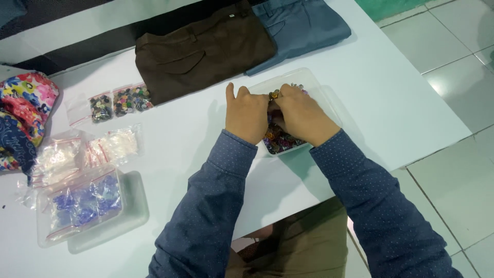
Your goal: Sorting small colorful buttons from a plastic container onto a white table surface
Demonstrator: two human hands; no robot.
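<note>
The left hand (pixel 247 114) and the right hand (pixel 301 116) are meeting over a clear plastic tray (pixel 314 85), fingers curled down into its heap of mixed coloured buttons (pixel 278 140); both are closing around something among the buttons, though what exactly sits between the fingertips is hidden by the knuckles. The white table (pixel 391 108) is stretching out under and around both hands. Just beyond the left hand, folded brown trousers (pixel 203 49) are lying flat, and beyond the right hand, folded grey-blue trousers (pixel 301 25) are resting beside them, touching. Far out past the left hand, a flowered cloth (pixel 23 110) is bunching at the table edge. Nearer the person on that same side, a second clear tray (pixel 131 216) is holding a bag of blue-violet buttons (pixel 85 203), with bags of pale buttons (pixel 82 152) lying just beyond it. Smallest, three little bags of dark buttons (pixel 121 102) are sitting to the left, beside the brown trousers.
</note>
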